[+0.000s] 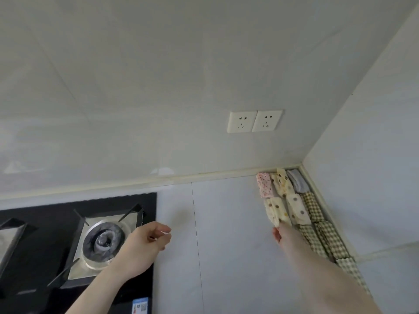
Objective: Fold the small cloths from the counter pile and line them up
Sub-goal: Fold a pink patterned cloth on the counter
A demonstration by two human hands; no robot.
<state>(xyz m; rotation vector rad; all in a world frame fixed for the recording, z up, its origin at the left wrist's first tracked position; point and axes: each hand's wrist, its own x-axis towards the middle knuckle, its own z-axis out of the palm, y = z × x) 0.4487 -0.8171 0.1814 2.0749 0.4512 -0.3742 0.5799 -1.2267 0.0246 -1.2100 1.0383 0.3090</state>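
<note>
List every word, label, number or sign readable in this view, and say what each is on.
Nothing can be read.
Sticker on the stove's front edge: blue and white, with a QR-like square and small print, too blurred to read.
Sockets on the wall: no lettering visible.
Folded cloths: dots, flowers and checks only, no text.

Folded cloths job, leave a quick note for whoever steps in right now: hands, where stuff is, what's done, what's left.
Right hand: fingertips on the cream dotted cloth, setting it into the rows; grip unclear.
Left hand: loosely curled, holding nothing, above the stove edge.
Done: folded cloths lined up along the right wall in the counter corner, including checked cloths.
Left: the pile is out of view; check it.
</note>
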